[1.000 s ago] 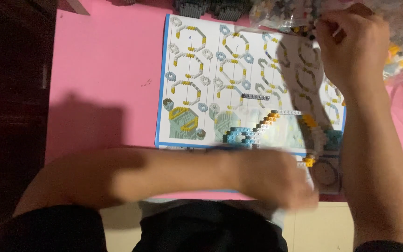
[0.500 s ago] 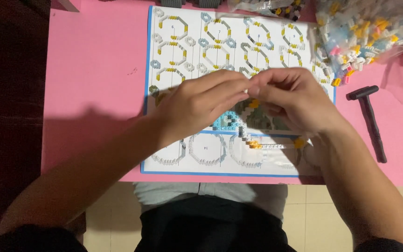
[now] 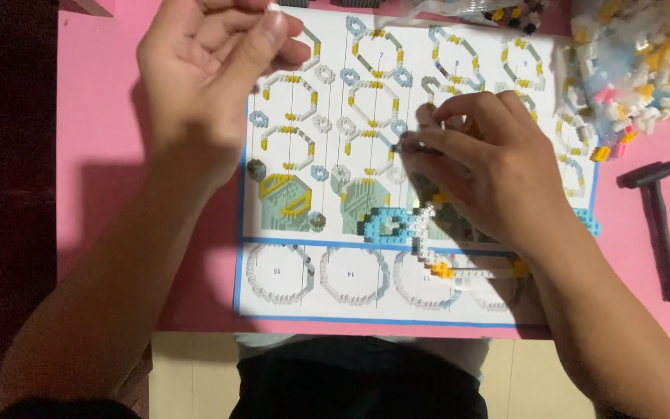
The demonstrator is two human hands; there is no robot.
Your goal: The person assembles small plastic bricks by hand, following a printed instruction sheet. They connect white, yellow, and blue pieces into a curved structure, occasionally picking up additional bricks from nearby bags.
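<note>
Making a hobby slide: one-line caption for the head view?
Left hand raised, right hand pressing a small block build on the instruction sheet.

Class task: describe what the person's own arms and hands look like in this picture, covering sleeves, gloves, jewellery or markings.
Both arms are bare from wrist to past the elbow; no sleeve reaches the forearms. The left hand and the right hand wear no gloves, and no rings, watch or bands show on fingers or wrists. No tattoos or markings are visible. Dark cloth shows at the bottom edge near the left upper arm.

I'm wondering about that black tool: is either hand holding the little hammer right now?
No, the black hammer lies on the pink table, to the right of the instruction sheet, clear of the right hand and the left hand.
</note>
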